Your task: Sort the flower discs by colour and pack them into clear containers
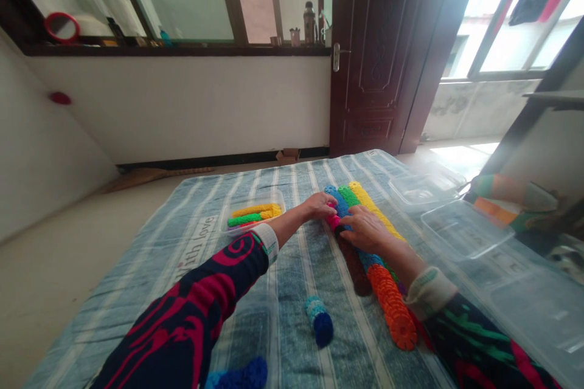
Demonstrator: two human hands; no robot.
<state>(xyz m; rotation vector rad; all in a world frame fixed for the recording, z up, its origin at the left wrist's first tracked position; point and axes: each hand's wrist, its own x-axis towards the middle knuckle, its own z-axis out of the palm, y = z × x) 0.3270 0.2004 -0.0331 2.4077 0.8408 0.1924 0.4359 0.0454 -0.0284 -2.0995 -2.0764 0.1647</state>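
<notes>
Several long rolls of stacked plastic discs lie side by side on the striped blue blanket (pixel 296 267): a yellow roll (pixel 371 206), a green roll (pixel 349 194), a blue roll (pixel 337 197), a dark red roll (pixel 356 264) and an orange roll (pixel 392 307). My left hand (pixel 322 205) is closed on the far end of a pink piece (pixel 333 220) at the rolls' left side. My right hand (pixel 365 228) lies palm down over the rolls, fingers curled against the pink and blue discs.
A clear tray (pixel 253 213) holding yellow, green and red rolls sits left of my hands. A short blue and teal roll (pixel 319 319) lies near me. Empty clear containers (pixel 460 228) stand at the right. A dark door (pixel 378 55) is behind.
</notes>
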